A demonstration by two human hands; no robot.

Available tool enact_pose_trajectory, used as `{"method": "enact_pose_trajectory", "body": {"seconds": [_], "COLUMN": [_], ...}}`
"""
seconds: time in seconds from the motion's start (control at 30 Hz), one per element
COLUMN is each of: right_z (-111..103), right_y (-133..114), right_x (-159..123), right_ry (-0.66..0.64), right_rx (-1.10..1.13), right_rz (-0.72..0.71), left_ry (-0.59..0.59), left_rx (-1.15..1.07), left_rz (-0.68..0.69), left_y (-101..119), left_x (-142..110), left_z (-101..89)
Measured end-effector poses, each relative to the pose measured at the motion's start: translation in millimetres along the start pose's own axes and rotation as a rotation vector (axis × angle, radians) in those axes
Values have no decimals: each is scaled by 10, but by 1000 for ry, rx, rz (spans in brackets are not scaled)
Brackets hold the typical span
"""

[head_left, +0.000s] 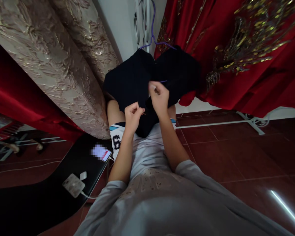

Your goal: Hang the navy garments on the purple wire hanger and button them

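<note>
A black garment (130, 78) hangs from a purple hanger (153, 40) and drapes down over my lap. In front of its lower part my left hand (132, 117) is closed in a pinch. A tiny thin sliver shows at its fingertips, too small to name. My right hand (159, 98) is raised higher, before the middle of the garment, its thumb and fingers pressed together and slightly blurred. What it pinches, if anything, I cannot make out. A short purple piece of the hanger shows just above that hand.
Pale embossed fabric (64, 62) hangs at the left, and red cloth with gold sequins (250, 75) at the right. On a black bench (51, 183) lie a lit phone (106, 155) and a white block (73, 185) with a cable. A white rack leg (250, 123) stands on the tiled floor.
</note>
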State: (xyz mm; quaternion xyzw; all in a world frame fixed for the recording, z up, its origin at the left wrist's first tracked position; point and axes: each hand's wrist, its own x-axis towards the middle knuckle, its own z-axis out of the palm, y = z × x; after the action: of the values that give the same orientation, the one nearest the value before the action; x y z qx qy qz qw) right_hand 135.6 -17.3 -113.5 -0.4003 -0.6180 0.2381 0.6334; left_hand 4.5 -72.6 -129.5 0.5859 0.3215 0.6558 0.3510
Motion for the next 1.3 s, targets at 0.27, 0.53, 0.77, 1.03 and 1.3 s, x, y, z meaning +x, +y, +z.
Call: {"method": "enact_pose_trajectory", "body": {"seconds": [0.27, 0.53, 0.77, 1.03, 1.3], "right_z": [-173, -71, -116, -58, -214], "right_y": [266, 421, 241, 40, -567], "right_x": [-581, -626, -592, -449, 709], "right_ry": [262, -382, -167, -233, 136], "right_rx": [-160, 127, 200, 331, 497], "right_rz": [64, 468, 404, 496, 272], "left_ry": [25, 61, 12, -97, -202], "left_rx": [-84, 17, -17, 181, 531], "left_rz": [-10, 42, -141, -52, 26], "left_y": [-26, -28, -217, -606, -862], "left_x": [20, 5, 55, -115, -181], "left_z": [102, 202, -76, -59, 286]}}
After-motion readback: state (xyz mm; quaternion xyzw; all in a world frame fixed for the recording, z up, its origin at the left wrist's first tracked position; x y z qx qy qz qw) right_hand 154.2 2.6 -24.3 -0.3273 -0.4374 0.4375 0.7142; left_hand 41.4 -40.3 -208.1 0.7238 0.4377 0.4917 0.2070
